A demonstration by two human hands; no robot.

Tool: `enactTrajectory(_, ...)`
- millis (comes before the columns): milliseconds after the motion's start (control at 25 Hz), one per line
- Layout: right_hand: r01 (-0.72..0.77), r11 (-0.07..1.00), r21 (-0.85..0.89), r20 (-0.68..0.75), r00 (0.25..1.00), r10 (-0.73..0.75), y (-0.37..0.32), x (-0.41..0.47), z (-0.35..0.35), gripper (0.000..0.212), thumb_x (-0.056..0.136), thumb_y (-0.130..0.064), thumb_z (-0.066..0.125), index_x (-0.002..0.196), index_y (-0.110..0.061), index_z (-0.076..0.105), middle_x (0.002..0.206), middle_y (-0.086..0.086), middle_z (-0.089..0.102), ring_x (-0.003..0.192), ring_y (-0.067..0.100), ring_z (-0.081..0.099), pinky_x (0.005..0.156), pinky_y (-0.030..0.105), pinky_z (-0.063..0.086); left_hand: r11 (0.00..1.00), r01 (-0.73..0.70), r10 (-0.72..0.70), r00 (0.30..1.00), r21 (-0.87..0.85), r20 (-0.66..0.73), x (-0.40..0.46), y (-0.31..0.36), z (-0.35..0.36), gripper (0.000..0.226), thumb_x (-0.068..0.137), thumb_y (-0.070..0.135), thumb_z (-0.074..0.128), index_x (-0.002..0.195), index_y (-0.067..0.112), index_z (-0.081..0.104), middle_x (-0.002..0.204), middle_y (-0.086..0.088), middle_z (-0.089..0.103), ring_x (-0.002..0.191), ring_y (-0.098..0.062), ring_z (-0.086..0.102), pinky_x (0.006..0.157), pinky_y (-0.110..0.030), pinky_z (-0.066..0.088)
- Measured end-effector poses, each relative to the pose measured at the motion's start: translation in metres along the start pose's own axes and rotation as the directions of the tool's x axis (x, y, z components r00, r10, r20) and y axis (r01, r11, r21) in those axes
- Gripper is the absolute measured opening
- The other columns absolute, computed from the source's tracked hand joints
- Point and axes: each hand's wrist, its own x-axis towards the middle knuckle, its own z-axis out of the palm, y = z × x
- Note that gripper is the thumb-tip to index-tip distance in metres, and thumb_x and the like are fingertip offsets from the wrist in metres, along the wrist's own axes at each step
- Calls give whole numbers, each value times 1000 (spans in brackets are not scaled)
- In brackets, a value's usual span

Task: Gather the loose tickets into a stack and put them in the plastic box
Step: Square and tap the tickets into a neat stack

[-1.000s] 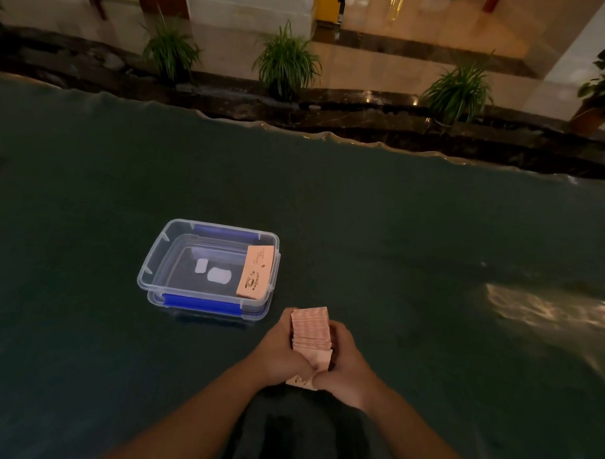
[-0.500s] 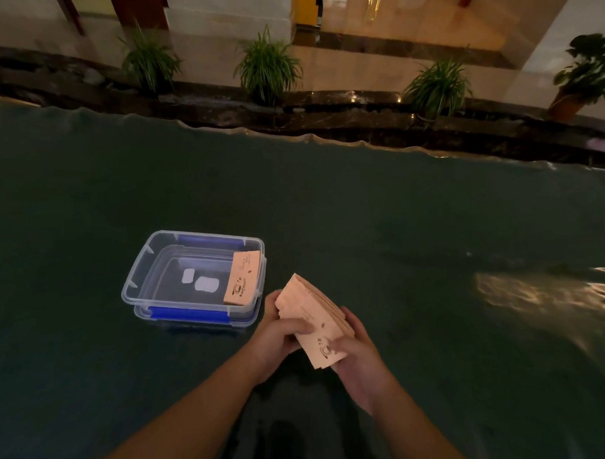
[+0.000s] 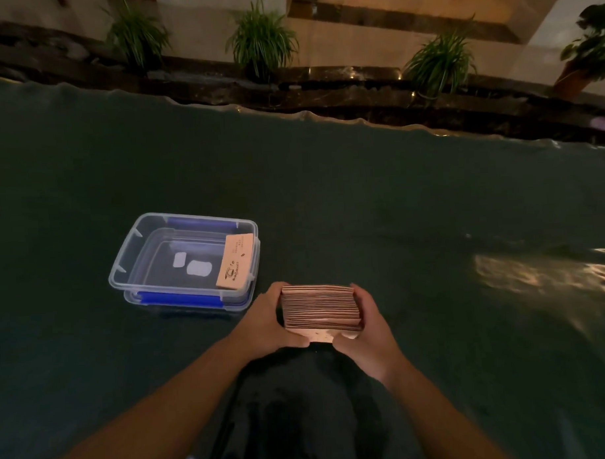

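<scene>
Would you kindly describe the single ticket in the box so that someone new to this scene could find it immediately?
Find the clear plastic box with blue clips on the dark green table, just left of the hands. The ticket leans against the box's right wall, printed face up. Unlike the thick stack gripped between the left hand and right hand, it is one lone slip, touched by nobody.

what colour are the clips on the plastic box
Blue, on the clear plastic box; the near clip shows best in the head view.
</scene>
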Motion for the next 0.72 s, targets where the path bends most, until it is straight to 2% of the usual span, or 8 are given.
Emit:
enactTrajectory(80,10,995,-95,5,1000,-9,3,-1,1,111,66,-22,78,163,-38,27,143,-18,62,128,-2,62,111,34,55,997,-4,5,1000,72,-21,4,-5,1,101,54,42,99,134,42,38,135,15,56,127,-5,52,108,-35,45)
enactTrajectory(160,7,981,-194,6,1000,-6,7,-1,3,112,70,-27,79,165,-39,21,155,-11,50,130,-6,54,113,29,49,991,5,-2,1000,136,-25,5,-13,3,102,55,43,98,136,42,36,136,15,50,129,-7,45,111,-37,42)
enactTrajectory(240,12,959,-284,37,999,-2,10,1,5,119,71,-34,81,168,-38,12,165,-5,34,132,-11,44,112,25,41,986,26,-26,1000,167,-4,6,-22,7,109,58,41,98,146,37,33,148,8,45,141,-15,37,117,-45,37)
enactTrajectory(360,42,915,-401,109,994,2,17,6,4,128,72,-47,82,168,-39,-2,175,-7,6,158,17,28,121,38,40,975,73,-78,997,208,13,8,-30,12,134,58,45,97,162,31,14,165,-2,30,153,-26,24,122,-54,30)
enactTrajectory(440,60,885,-461,122,992,-3,20,10,3,129,71,-52,80,167,-43,-6,177,-9,-4,163,24,18,124,44,38,965,84,-90,996,250,14,10,-32,14,142,55,50,97,164,31,7,168,-3,24,154,-27,20,122,-54,27)
enactTrajectory(520,57,869,-492,114,993,-1,23,16,5,130,70,-54,78,165,-48,-11,178,-7,-6,165,29,11,126,52,36,949,99,-108,994,299,12,12,-33,17,144,54,52,96,163,32,3,168,-4,19,155,-29,16,122,-55,25)
enactTrajectory(600,37,880,-474,100,995,12,25,22,7,132,69,-52,78,163,-49,-15,179,-7,-4,165,32,7,128,58,30,944,102,-99,995,314,-25,15,-34,19,136,57,51,94,161,32,8,165,-4,19,153,-28,18,122,-53,26)
enactTrajectory(720,69,849,-523,83,996,-30,32,28,8,130,72,-58,75,168,-38,-11,180,-3,5,165,28,1,130,49,9,953,104,-90,994,285,-65,19,-35,20,116,61,51,94,152,33,24,158,-1,27,147,-24,26,119,-46,33)
